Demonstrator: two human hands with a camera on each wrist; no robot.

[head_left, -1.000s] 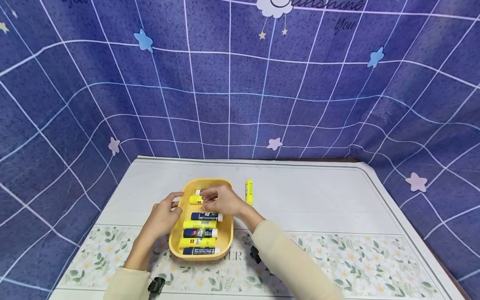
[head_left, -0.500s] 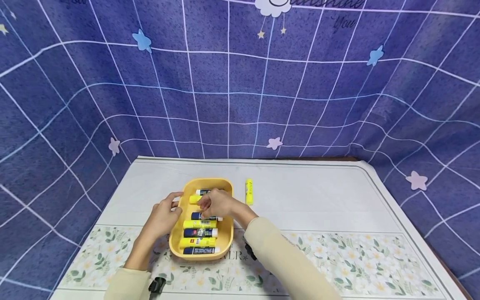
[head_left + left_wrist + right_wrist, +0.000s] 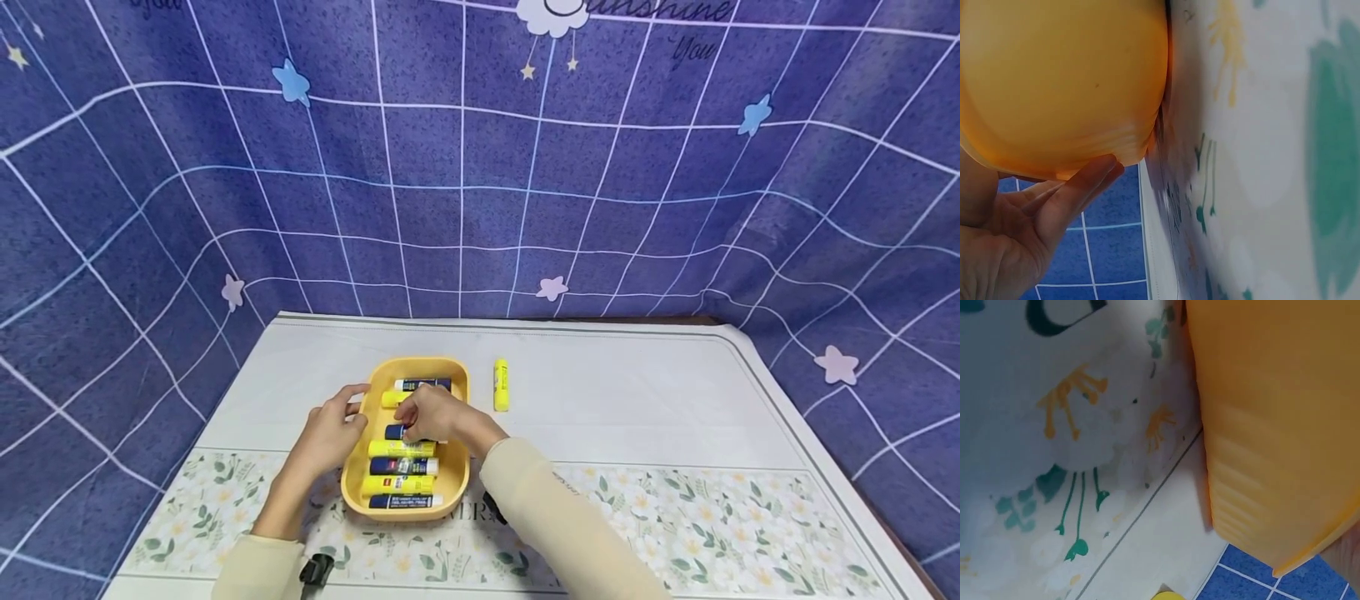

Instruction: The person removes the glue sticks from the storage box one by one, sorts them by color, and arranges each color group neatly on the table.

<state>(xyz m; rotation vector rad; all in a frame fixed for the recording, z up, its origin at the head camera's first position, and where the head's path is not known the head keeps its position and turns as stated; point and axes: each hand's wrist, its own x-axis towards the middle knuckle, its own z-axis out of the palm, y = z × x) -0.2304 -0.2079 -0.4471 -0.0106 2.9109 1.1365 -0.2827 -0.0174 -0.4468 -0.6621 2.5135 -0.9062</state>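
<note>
On the head feed I have the yellow tray (image 3: pixel 452 475) on the table (image 3: pixel 637 383), left of the table's midline and between its far and near edges. The left hand (image 3: pixel 326 429) is at the tray's left edge; on its wrist feed I see the fingers extended, their tips against the outer wall, steadying contact without wrapping round it. The right hand (image 3: pixel 438 408) reaches over the tray's right edge, fingers bent downward, thumb over the navy glue stick (image 3: pixel 393 432) that lies third from the tray's far edge. The hand hides this stick's middle, and the right wrist feed shows me mainly the tray's outer wall, so I cannot tell whether the fingers pinch it. Second from the far edge is a yellow glue stick (image 3: pixel 390 400), partly covered by the same hand; beyond it, nearest the far edge, lies a white-capped navy stick (image 3: pixel 408 385). Toward the near edge I count four more, crosswise: yellow stick (image 3: pixel 401 449), navy stick (image 3: pixel 401 466), yellow stick (image 3: pixel 397 485), navy stick (image 3: pixel 405 501). A loose yellow stick (image 3: pixel 501 385) lies on the table, just beside the tray's far right corner, pointing toward the table's far edge.
</note>
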